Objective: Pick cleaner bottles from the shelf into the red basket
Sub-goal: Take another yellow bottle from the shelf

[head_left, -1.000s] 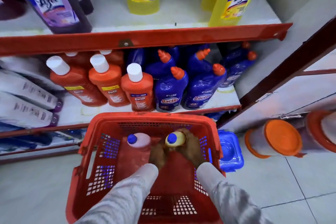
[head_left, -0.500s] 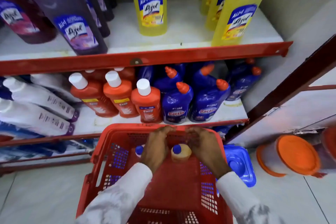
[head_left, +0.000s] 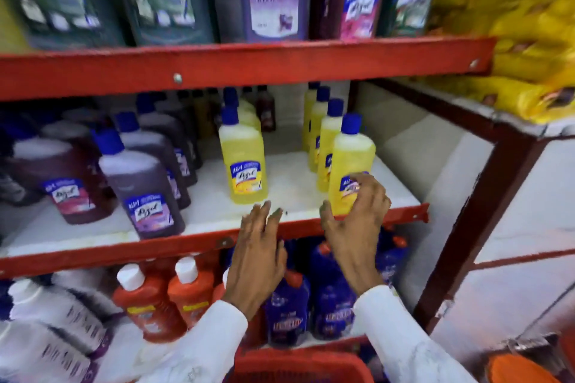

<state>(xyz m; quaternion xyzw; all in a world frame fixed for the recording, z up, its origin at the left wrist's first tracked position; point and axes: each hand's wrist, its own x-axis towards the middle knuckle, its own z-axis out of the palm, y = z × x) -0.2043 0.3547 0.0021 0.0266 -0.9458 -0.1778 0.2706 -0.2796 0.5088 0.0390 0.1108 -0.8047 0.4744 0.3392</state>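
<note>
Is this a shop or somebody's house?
Most likely a shop: red shelves hold rows of matching yellow cleaner bottles and orange ones, with a red basket below.

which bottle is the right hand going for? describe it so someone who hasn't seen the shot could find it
Start at the middle shelf of the red rack, then go to its right end, where a row of yellow bottles with blue caps runs front to back. It is the front yellow bottle of that row, at the shelf edge. Unlike the lone yellow bottle to its left, the right hand curls around its base.
</note>
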